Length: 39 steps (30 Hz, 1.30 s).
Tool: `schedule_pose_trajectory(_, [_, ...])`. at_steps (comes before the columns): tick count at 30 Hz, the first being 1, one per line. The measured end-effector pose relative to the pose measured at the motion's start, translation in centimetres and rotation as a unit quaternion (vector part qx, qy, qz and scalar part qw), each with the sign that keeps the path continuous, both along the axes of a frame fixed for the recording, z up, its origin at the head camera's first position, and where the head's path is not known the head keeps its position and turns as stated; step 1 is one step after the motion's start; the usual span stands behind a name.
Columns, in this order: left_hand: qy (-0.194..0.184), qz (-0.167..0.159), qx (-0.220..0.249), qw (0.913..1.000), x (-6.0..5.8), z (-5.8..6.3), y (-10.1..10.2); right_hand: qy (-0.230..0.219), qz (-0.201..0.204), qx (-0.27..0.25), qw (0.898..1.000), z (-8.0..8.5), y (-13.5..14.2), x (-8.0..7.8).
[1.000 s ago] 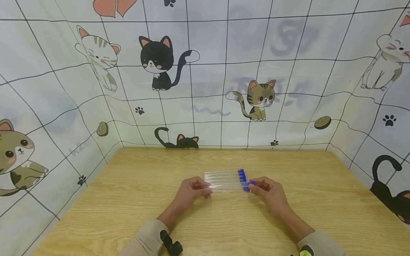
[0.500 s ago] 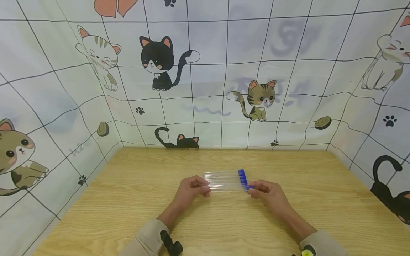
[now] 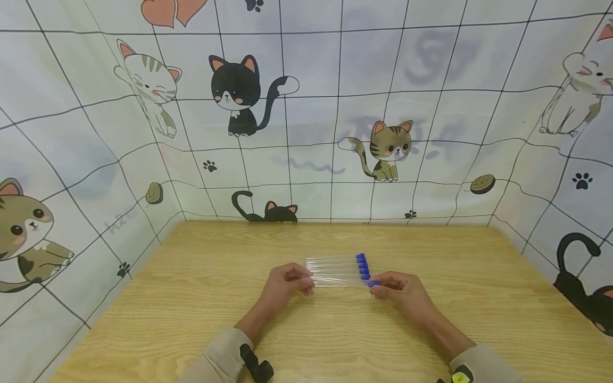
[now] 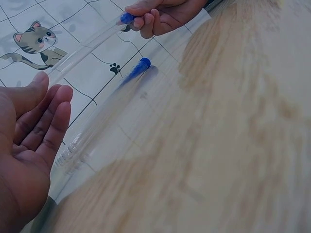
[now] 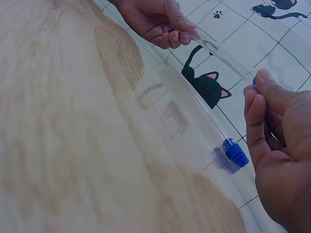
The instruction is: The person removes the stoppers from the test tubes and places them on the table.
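A clear test tube (image 4: 86, 47) with a blue cap is held between my hands, raised over the table in both wrist views. My left hand (image 3: 289, 283) pinches its clear end between thumb and fingers. At the other end, my right hand (image 3: 401, 290) pinches the blue cap (image 4: 127, 18), which my thumb mostly covers in the right wrist view. Behind and below it, several more capped test tubes (image 3: 332, 262) lie side by side in a row, their blue caps (image 3: 362, 262) all pointing right. In the head view the held tube overlaps the near side of this row.
The wood-grain table (image 3: 239, 244) is glossy and mirrors the tubes in the wrist views. A cat-printed grid cloth (image 3: 316, 122) rises at the back and both sides. Dark wrist straps (image 3: 256, 364) sit on the beige sleeves (image 3: 215, 357).
My right hand has brought the capped end of the held test tube slightly toward me. My left hand has shifted only a little, and the row of tubes stays in place.
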<state>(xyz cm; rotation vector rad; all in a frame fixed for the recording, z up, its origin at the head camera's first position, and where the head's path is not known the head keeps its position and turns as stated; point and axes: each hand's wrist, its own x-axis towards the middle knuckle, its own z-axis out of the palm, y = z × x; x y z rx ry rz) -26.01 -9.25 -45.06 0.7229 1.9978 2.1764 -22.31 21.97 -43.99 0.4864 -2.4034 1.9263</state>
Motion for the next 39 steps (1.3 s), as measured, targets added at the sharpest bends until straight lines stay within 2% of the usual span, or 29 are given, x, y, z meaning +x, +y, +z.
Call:
schedule_pose_trajectory(5, [-0.002, 0.000, -0.001, 1.0000, 0.0, 0.0, -0.1, -0.001, 0.003, 0.004, 1.000, 0.0, 0.0, -0.1])
schedule_pose_trajectory(11, [-0.004, -0.001, -0.001, 1.0000, 0.1, 0.1, 0.0, -0.014, -0.016, 0.016, 1.000, 0.0, -0.2, 0.0])
schedule_pose_trajectory(20, [0.000, -0.016, 0.002, 0.9999, 0.2, 0.2, 0.0, 0.020, -0.044, 0.015, 0.999, 0.1, -0.4, 0.2])
schedule_pose_trajectory(30, [0.007, -0.017, -0.002, 0.9998, 0.2, 0.2, 0.0, 0.018, -0.047, 0.015, 0.999, 0.4, -0.6, 0.4])
schedule_pose_trajectory(33, [0.007, -0.017, 0.001, 0.9998, 0.4, 0.6, 0.0, 0.010, -0.049, 0.015, 0.999, -0.2, -0.4, 0.1])
schedule_pose_trajectory(39, [0.007, -0.003, -0.007, 0.9999, 1.4, 2.3, 0.0, 0.001, -0.032, 0.021, 0.999, -0.2, -0.4, 0.0])
